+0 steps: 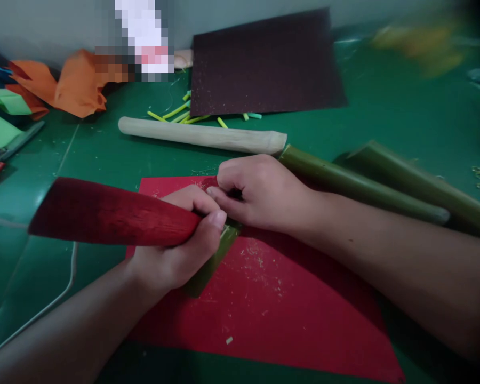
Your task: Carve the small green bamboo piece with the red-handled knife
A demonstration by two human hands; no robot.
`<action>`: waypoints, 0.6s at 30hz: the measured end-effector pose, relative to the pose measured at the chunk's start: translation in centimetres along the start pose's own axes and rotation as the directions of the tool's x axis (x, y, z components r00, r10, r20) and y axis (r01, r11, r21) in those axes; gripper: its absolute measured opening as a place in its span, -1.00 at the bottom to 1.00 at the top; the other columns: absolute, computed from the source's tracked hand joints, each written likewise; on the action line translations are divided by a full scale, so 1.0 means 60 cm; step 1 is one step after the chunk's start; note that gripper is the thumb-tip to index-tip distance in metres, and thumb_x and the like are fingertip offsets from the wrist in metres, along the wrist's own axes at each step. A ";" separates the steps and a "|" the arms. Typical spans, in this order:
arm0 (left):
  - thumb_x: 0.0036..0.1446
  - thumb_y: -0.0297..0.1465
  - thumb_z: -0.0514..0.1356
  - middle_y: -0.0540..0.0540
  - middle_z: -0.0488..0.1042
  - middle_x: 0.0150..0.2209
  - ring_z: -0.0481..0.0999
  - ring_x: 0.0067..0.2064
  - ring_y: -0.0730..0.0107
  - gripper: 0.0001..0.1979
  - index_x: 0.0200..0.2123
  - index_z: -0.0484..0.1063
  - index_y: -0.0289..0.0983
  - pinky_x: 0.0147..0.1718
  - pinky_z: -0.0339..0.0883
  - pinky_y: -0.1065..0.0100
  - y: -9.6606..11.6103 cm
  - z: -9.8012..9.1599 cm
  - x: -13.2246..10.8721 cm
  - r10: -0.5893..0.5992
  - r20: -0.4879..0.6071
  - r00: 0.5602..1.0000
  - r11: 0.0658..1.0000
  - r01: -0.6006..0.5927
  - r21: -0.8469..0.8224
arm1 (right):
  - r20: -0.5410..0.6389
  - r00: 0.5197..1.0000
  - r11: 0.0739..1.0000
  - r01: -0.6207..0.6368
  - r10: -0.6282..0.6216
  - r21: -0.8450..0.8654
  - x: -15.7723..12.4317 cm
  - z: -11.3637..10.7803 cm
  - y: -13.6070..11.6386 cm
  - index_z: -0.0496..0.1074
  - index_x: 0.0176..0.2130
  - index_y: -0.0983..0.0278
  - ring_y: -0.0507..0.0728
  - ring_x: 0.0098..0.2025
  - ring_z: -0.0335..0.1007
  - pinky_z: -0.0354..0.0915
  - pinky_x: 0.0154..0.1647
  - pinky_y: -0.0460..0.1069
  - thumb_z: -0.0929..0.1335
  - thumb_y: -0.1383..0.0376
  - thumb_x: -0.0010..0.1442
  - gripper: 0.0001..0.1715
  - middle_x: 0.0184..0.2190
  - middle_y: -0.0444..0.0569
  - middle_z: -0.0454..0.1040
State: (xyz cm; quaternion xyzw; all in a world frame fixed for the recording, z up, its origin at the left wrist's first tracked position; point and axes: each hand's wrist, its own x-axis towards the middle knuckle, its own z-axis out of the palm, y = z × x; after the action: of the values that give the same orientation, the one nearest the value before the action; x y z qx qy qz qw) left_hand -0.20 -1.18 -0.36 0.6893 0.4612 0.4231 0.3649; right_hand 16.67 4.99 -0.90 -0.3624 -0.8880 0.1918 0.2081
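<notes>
My left hand (180, 250) is closed around the narrow end of a dark red tapering piece (108, 213) with a wood-like grain. Its wide, slanted end points to the left. Just beneath the left hand, a green bamboo piece (214, 261) slopes down across a red sheet (296, 320); whether the fingers also grip it, I cannot tell. My right hand (260, 186) is closed beside the left fingertips, near the sheet's top edge. Its curled fingers hide whatever is in them. Pale shavings (260, 261) are scattered over the sheet.
Beyond the hands lies a pale peeled stick (204, 136). Green bamboo lengths (364, 181) lie behind the right forearm. A dark brown sheet (268, 66) stands at the back, with yellow-green bits (176, 112) near it. Crumpled orange paper (80, 82) is at the left, and a white cord (60, 296) runs below.
</notes>
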 end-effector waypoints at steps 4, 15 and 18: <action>0.17 -0.44 0.16 0.04 0.40 -0.57 0.35 -0.56 0.49 -0.83 -0.48 0.41 -0.20 -0.56 0.28 0.40 -0.003 -0.001 -0.001 0.055 0.000 0.998 0.998 -0.055 0.041 | 0.014 1.000 1.000 -0.022 0.022 -0.009 0.001 0.000 -0.001 0.19 -0.61 0.28 -0.03 -0.51 -0.01 -0.09 -0.43 -0.03 0.26 0.21 0.28 -0.54 -0.59 -0.20 0.15; 0.22 -0.46 0.15 0.03 0.33 -0.60 0.32 -0.54 0.52 -0.72 -0.56 0.33 -0.26 -0.56 0.22 0.42 -0.002 0.000 0.002 0.067 0.052 0.996 0.998 -0.066 -0.008 | 0.072 0.996 0.996 -0.038 0.043 -0.077 0.007 -0.007 -0.005 0.28 -0.59 0.29 -0.02 -0.49 0.01 -0.06 -0.42 -0.04 0.27 0.24 0.27 -0.58 -0.57 -0.18 0.19; 0.25 -0.44 0.15 0.02 0.28 -0.61 0.26 -0.55 0.54 -0.68 -0.58 0.32 -0.28 -0.57 0.14 0.41 -0.007 -0.001 -0.001 0.085 0.076 0.994 0.993 -0.078 -0.086 | 0.078 0.995 0.994 -0.054 0.061 -0.095 0.008 -0.010 -0.007 0.27 -0.60 0.28 -0.02 -0.49 0.02 -0.03 -0.42 -0.04 0.28 0.24 0.27 -0.57 -0.58 -0.17 0.19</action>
State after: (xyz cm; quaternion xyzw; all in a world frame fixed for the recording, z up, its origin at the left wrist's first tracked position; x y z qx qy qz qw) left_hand -0.42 -1.07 -0.71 0.7081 0.3999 0.4286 0.3937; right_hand 16.41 5.15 -0.07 -0.3889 -0.8929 0.1710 0.1493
